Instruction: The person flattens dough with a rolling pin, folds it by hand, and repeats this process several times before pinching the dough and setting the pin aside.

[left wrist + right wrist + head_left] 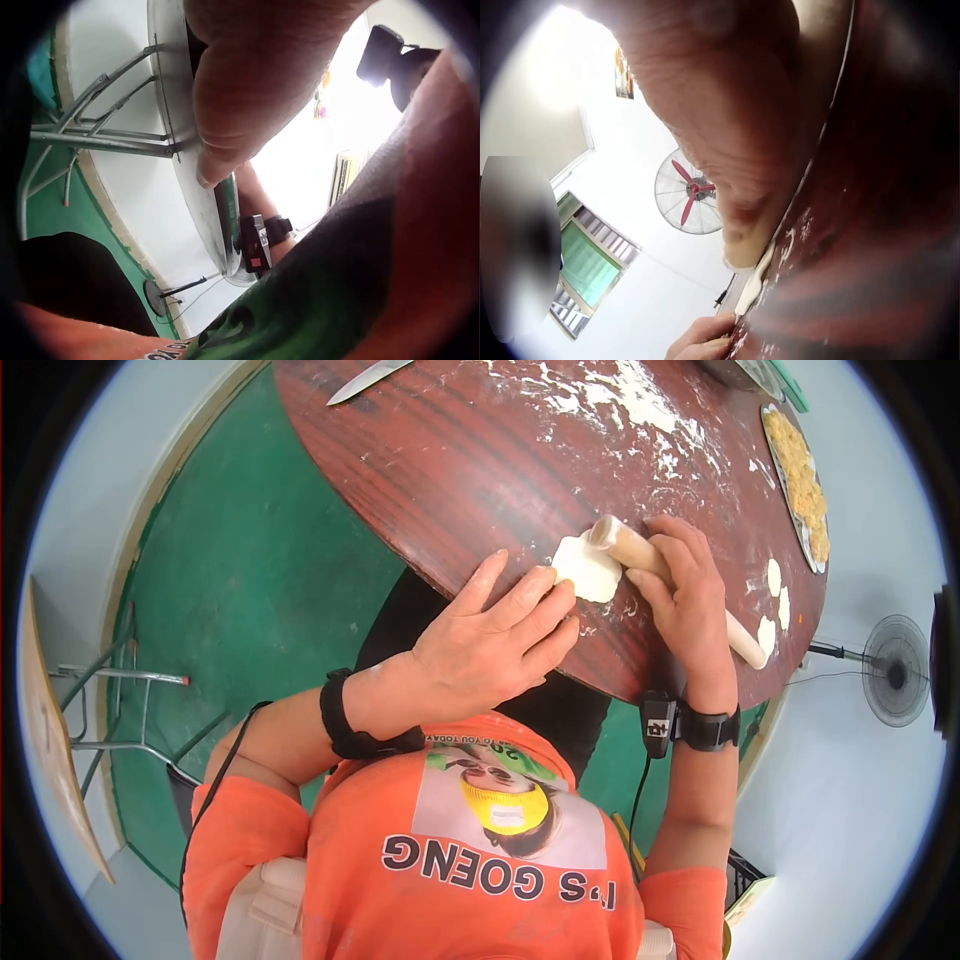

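In the head view a flat round piece of white dough (588,568) lies near the edge of the red-brown table. The left hand (496,632) touches its near left edge with extended fingers. Fingers and thumb of the right hand (688,598) curl round a wooden rolling pin (636,547), whose floury end overlaps the dough's right side. The right wrist view shows the right hand (720,97) close up, the dough (751,289) low at the table surface and the left fingertips (705,336) beside it. The left wrist view shows the left hand (255,82); its fingertips' contact is hidden.
A knife (368,380) lies at the table's far left. A plate of yellowish filling (798,485) stands at the right, with small dough pieces (774,577) nearer. Flour (640,400) covers the far part. Beyond the table are a standing fan (895,672) and a folding table (60,730).
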A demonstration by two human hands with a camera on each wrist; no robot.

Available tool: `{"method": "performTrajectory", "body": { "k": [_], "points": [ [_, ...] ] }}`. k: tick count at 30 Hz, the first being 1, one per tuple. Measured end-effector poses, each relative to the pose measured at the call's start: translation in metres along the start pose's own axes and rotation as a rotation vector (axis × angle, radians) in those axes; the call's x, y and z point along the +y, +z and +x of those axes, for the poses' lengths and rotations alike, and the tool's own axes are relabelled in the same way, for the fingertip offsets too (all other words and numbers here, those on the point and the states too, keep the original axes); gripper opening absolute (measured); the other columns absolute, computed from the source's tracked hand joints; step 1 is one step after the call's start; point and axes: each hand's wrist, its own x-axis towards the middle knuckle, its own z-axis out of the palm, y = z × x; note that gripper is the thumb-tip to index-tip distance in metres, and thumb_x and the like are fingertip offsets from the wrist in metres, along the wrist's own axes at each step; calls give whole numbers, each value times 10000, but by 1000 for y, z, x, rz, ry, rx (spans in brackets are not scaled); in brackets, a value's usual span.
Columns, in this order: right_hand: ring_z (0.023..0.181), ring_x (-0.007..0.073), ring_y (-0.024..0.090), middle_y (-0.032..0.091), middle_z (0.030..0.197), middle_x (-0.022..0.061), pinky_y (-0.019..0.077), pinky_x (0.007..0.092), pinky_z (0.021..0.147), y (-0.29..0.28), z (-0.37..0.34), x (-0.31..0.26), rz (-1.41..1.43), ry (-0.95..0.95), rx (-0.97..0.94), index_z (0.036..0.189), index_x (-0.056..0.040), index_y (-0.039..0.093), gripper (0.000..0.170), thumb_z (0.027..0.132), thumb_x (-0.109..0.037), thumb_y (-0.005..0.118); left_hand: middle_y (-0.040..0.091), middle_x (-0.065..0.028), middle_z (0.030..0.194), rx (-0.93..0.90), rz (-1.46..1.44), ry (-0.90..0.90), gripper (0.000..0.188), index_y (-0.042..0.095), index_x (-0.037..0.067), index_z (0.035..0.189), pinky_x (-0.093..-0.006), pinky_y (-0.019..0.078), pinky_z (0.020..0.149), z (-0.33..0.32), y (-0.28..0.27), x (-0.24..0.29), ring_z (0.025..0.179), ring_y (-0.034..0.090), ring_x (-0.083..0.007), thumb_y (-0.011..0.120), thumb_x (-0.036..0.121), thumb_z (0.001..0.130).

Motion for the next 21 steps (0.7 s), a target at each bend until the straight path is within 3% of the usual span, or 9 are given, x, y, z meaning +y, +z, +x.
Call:
{"method": "performTrajectory", "body": {
  "k": [2,5,8,9,10,12,15,18,21],
  "points": [
    [1069,344,560,597,1146,152,458,427,887,-4,1,0,117,132,68,953,9,588,322,693,-89,749,530,-116,1281,27,16,-6,573,622,95,1072,-538,349,1022,-1,2,-1,1230,453,-287,767,325,568],
    [1065,351,560,593,1145,154,461,427,881,-14,-9,-5,60,158,39,964,7,590,345,677,-87,757,532,-113,1283,51,22,-1,546,627,98,1061,-536,344,1030,-3,6,-2,1233,453,-278,756,324,582],
    [1072,359,562,599,1139,146,460,426,886,-7,-24,-13,-7,36,17,941,6,591,329,672,-85,757,536,-110,1282,54,13,-13,522,632,102,1053,-535,342,1035,-3,6,-2,1233,455,-271,745,325,595],
    [1138,368,526,557,1231,150,438,455,924,-5,-28,-12,-54,35,-6,1073,-22,593,443,673,-105,763,536,-110,1282,53,8,-17,522,632,102,1053,-535,342,1035,-3,6,-2,1233,455,-271,745,325,595],
    [1138,368,526,557,1231,150,438,455,924,-4,-28,-14,-52,37,-11,1073,-22,593,443,673,-105,763,537,-109,1281,53,19,-7,521,631,101,1056,-535,342,1036,-3,6,-3,1233,455,-270,744,324,598],
    [1230,378,457,465,1358,162,393,481,989,-1,-22,-21,-315,113,-60,1270,-82,524,597,721,-169,743,538,-109,1279,46,29,8,521,630,100,1058,-534,341,1037,-3,6,-3,1233,455,-270,742,322,601],
    [1289,395,392,385,1432,171,347,499,1037,0,-14,-8,-286,159,-80,1393,-139,422,690,772,-231,709,538,-110,1277,33,42,15,525,626,96,1063,-532,343,1035,-2,3,-4,1232,455,-272,744,319,603],
    [1293,413,385,382,1435,178,341,500,1046,1,-10,10,-137,185,-70,1392,-141,420,649,805,-242,678,536,-110,1276,41,26,12,540,622,95,1068,-530,344,1033,-2,2,-3,1230,456,-274,754,313,591],
    [1239,393,441,448,1376,176,376,475,1013,-2,-10,7,-73,123,-4,1292,-71,497,544,797,-192,686,535,-111,1276,36,12,-9,554,619,98,1066,-530,343,1031,-1,2,-2,1227,457,-277,766,308,575]
  ]
}}
